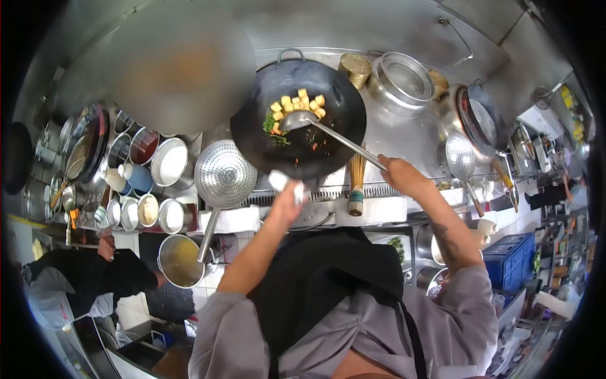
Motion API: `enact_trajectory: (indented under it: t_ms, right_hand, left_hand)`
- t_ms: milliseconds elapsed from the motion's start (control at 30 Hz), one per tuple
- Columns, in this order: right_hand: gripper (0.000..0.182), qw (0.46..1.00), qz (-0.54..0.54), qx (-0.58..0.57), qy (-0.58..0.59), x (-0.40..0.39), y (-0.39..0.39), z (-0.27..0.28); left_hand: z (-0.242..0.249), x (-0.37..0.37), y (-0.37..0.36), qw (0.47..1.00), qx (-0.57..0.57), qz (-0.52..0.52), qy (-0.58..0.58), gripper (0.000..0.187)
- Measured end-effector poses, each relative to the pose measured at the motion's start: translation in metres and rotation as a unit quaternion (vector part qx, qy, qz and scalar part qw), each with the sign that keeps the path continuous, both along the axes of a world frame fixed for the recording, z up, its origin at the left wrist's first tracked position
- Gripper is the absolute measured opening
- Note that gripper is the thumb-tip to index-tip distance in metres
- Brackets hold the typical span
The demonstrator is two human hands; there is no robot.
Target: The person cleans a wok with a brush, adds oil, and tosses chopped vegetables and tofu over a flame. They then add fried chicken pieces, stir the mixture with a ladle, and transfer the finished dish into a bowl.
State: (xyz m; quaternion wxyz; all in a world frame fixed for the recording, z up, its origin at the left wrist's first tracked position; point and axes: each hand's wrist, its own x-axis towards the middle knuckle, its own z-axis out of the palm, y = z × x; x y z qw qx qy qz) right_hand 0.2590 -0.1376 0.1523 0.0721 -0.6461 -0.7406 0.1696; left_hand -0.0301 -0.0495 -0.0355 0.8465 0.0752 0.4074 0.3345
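Restaurant kitchen: big wok [298,117] on steel range, seasoning tubs [140,211], hanging strainers [224,175], stacked pots [404,79].

No legible text, labels, numbers — anywhere.

Head view, steeply down, close

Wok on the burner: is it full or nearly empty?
Nearly empty. The wok shows mostly bare black surface; only some yellow cubes and a few greens sit around the ladle.
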Motion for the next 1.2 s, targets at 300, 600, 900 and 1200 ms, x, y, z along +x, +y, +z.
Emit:
enact_trajectory:
  t_ms: [300, 600, 900, 1200]
  right_hand:
    - [0.040, 0.999, 0.034, -0.012, -0.019, -0.027, 0.003, 0.050]
    - [0.044, 0.988, 0.032, -0.146, 0.023, -0.044, 0.000, 0.060]
    - [0.034, 1.000, -0.001, 0.010, -0.027, -0.022, 0.037, -0.006]
    - [0.033, 0.999, 0.047, 0.008, -0.013, -0.024, 0.024, 0.044]
  left_hand:
    - [0.069, -0.010, 0.018, 1.000, -0.021, 0.003, -0.001, 0.007]
    - [0.122, -0.013, 0.005, 0.999, -0.034, -0.010, -0.002, 0.012]
    - [0.011, -0.027, -0.011, 0.999, 0.019, -0.030, -0.036, 0.007]
    - [0.045, -0.014, 0.056, 0.999, -0.017, -0.019, -0.047, 0.007]
